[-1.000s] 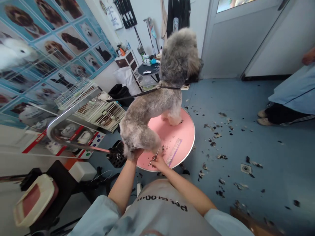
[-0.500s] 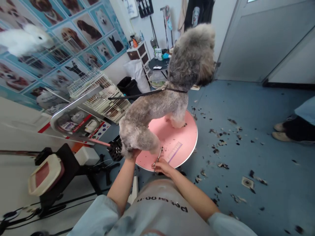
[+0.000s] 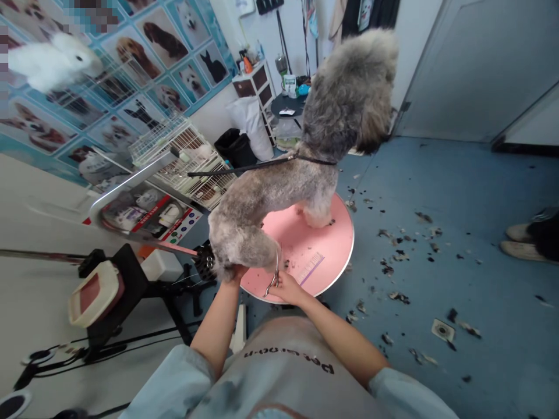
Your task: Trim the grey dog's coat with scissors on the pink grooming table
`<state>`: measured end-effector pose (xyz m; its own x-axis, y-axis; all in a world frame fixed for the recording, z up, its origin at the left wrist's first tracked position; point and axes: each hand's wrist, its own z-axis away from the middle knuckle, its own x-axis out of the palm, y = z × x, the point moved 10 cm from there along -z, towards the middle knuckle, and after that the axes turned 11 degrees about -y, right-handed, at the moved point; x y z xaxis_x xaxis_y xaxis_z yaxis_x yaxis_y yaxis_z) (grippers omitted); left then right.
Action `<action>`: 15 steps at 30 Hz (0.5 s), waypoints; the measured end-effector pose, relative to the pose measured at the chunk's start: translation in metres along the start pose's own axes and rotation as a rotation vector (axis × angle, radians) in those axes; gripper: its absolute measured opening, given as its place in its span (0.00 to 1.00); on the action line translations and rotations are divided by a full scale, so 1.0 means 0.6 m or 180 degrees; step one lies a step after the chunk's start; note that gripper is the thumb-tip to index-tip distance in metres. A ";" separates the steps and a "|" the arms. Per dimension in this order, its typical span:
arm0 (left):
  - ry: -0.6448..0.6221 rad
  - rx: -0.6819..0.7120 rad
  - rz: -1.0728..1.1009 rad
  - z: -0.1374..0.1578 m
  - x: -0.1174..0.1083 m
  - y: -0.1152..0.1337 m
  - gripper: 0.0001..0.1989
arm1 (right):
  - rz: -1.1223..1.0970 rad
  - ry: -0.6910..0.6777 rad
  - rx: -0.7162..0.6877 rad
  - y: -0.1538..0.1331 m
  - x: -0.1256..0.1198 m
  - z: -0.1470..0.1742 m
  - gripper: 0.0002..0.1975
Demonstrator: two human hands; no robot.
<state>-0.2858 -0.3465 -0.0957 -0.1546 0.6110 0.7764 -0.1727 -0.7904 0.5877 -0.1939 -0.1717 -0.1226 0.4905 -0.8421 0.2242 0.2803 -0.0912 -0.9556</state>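
A grey dog (image 3: 271, 189) stands on a round pink grooming table (image 3: 332, 244), facing away to the right, its body clipped short and its head still fluffy. A black strap (image 3: 244, 169) runs from its neck to the metal arm at left. My left hand (image 3: 236, 272) is closed about the dog's hind leg, its fingers partly hidden behind the fur. My right hand (image 3: 286, 286) holds a pair of scissors (image 3: 275, 273), the blades pointing up beside the hind leg. On the table near my right hand lies a purple comb (image 3: 311, 268).
Tufts of cut hair (image 3: 399, 255) are scattered over the blue floor. Another person's shoes (image 3: 524, 241) show at the right edge. A metal grooming arm (image 3: 135, 180) rises at left, near wire cages (image 3: 205, 174). A black stand with a cream tray (image 3: 96, 294) is at lower left.
My right hand has shifted slightly up and left, and the scissors now point more upright against the hind leg. My left hand stays at the leg. The view has turned slightly.
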 end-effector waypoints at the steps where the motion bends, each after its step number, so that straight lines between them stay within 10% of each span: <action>1: 0.0007 -0.0008 0.0008 0.000 -0.001 0.000 0.28 | -0.0135 -0.0092 0.0022 0.005 0.004 -0.002 0.15; 15: -0.0055 -0.0009 -0.0096 -0.002 -0.011 0.004 0.31 | -0.0917 -0.0593 0.0663 0.061 0.016 0.002 0.15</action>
<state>-0.2866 -0.3525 -0.0996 -0.1326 0.6336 0.7622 -0.1797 -0.7716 0.6102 -0.1782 -0.1826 -0.1553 0.5033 -0.6852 0.5265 0.5801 -0.1836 -0.7936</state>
